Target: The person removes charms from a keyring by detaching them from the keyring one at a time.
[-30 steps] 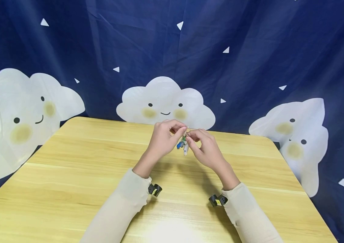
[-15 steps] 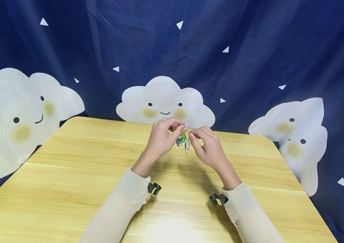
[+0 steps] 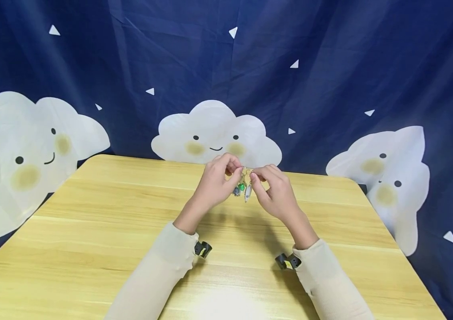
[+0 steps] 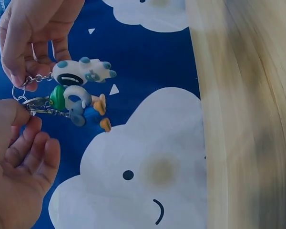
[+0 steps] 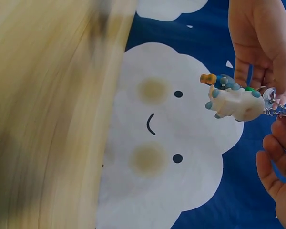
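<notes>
Over the far part of the table, my left hand (image 3: pixel 219 181) and right hand (image 3: pixel 275 192) hold up a bunch of keychains between them. A white figurine with blue spots (image 4: pixel 72 70) hangs on a short chain. My right thumb and fingers pinch at the upper end of that chain, by a silver ring (image 4: pixel 19 93). My left hand pinches the metal clasp of the others: a blue elephant-like figurine with orange feet (image 4: pixel 81 113) and a green bead or bell (image 4: pixel 57 98). Fingertips hide part of the ring and clasp. In the right wrist view the white figurine (image 5: pixel 243 105) covers most of the blue one.
A wooden table (image 3: pixel 110 249) spreads below both hands. Behind its far edge hangs a dark blue curtain (image 3: pixel 194 58) with smiling clouds, among them a middle one (image 3: pixel 216 124). Black wrist cameras sit at the left cuff (image 3: pixel 203 249) and right cuff (image 3: pixel 288 262).
My right hand has moved slightly right and away from my left hand. The white figurine now hangs farther apart from the others, and the green piece shows more clearly.
</notes>
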Demonstrator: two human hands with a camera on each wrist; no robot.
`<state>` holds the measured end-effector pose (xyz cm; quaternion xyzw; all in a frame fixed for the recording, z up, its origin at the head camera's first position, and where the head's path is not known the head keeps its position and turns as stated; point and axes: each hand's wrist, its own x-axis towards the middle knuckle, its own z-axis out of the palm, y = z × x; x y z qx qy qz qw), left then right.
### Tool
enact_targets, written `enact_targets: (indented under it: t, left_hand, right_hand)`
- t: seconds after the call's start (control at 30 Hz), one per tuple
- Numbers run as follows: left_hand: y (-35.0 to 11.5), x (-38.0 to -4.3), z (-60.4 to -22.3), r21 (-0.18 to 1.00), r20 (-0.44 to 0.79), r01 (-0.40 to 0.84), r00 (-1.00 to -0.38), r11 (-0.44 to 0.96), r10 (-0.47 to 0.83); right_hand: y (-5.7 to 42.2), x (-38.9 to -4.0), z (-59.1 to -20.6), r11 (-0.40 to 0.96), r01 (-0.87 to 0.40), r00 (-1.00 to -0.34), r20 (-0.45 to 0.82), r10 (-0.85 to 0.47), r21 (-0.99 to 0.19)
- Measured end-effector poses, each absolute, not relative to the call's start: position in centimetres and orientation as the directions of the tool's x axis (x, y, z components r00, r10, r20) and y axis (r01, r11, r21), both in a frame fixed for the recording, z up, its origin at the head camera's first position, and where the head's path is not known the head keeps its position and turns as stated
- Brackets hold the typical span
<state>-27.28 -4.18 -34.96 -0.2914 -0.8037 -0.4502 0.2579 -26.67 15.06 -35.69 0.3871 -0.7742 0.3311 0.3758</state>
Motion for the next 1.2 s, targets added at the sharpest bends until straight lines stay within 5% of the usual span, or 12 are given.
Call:
enact_targets:
  t: [0.2, 0.7, 1.03, 1.2]
  left_hand:
    - [-4.2, -27.1, -35.0, 0.597, 0.601, 0.688, -0.724, 0.412, 0.339]
    - [-4.4, -27.1, -34.8, 0.492, 0.623, 0.775, -0.632, 0.397, 0.46]
    - [-4.5, -26.9, -34.5, 0.458, 0.689, 0.806, -0.588, 0.375, 0.424]
    - [-4.5, -26.9, -34.5, 0.443, 0.71, 0.825, -0.562, 0.35, 0.425]
  right_hand:
    - [15.0, -26.6, -35.6, 0.48, -0.846, -0.424, 0.84, -0.34, -0.233]
    - [15.2, -26.6, -35.4, 0.457, -0.853, -0.418, 0.854, -0.308, -0.252]
    - [15.8, -26.4, -34.9, 0.441, -0.845, -0.468, 0.818, -0.335, -0.303]
    - [16.0, -26.2, -34.5, 0.455, -0.803, -0.56, 0.75, -0.353, -0.385]
